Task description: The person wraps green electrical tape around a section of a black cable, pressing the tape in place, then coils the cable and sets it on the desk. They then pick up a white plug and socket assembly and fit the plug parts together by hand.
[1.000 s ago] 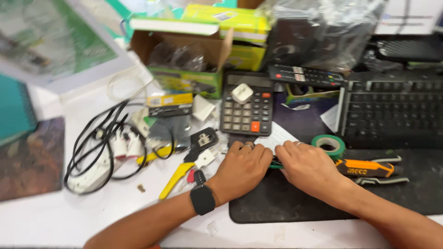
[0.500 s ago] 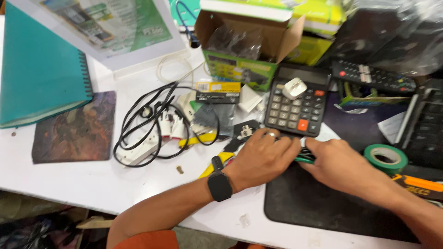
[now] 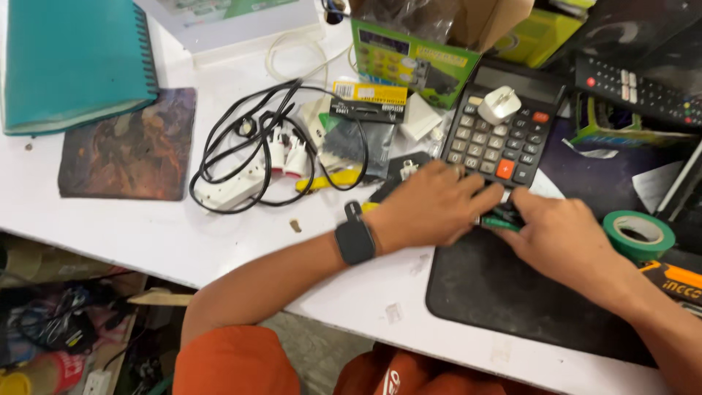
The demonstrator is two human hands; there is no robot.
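Both hands meet over a small green part [image 3: 499, 219]: the left hand [image 3: 431, 205] and right hand [image 3: 559, 238] have their fingers clamped on it. The work looks unfinished; the green tape roll [image 3: 642, 234] lies untouched beside the right fingers, the calculator [image 3: 501, 132] just beyond them.

Bare white table [image 3: 146, 227] lies open left of the left hand [image 3: 431, 205], and the black mat [image 3: 512, 292] is free toward the near edge. A tangle of black cable [image 3: 248, 146] crowds the middle; the calculator [image 3: 497, 132] blocks beyond the hands, and the green tape roll [image 3: 640, 232] sits just right of the right hand [image 3: 559, 238].
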